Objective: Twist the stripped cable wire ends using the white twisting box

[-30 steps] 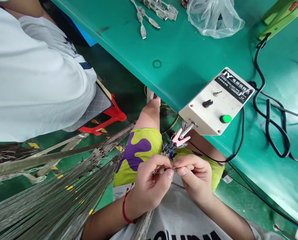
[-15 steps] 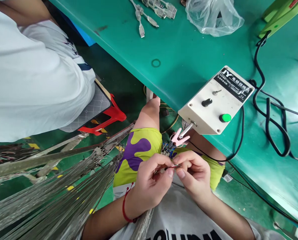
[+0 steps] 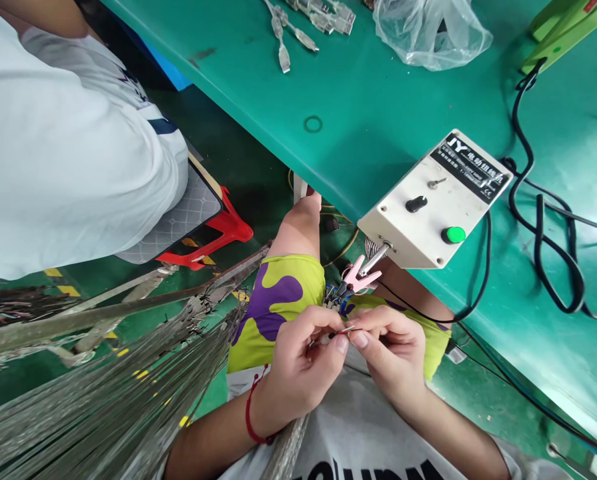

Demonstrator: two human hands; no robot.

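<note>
My left hand [image 3: 308, 363], a red cord bracelet [image 3: 251, 413] on its wrist, pinches the end of a cable between thumb and forefinger. Thin wires [image 3: 347, 330], one of them red, stick out of that pinch. On their other side, my right hand [image 3: 391, 347] closes its thumb and fingertips on the wire tips. Fingers hide most of the cable end. Just beyond my hands, a pink clip [image 3: 361, 277] sits at the shaft of a white box-shaped machine [image 3: 431, 207] with a green button and a black knob. Clear braided cables [image 3: 291, 447] run beneath my left forearm.
The machine stands at the edge of a green table [image 3: 258, 87]. USB cables [image 3: 323, 15], a plastic bag [image 3: 431, 33] and black cords [image 3: 538, 253] lie on it. Many cables [image 3: 143, 380] hang over a rack at left. A person in white [image 3: 73, 153] sits on a red stool [image 3: 228, 227].
My right fingertips have shifted slightly at the wires, and the red wire shows more plainly. My left hand stays almost in place. The seated person has leaned slightly left.
</note>
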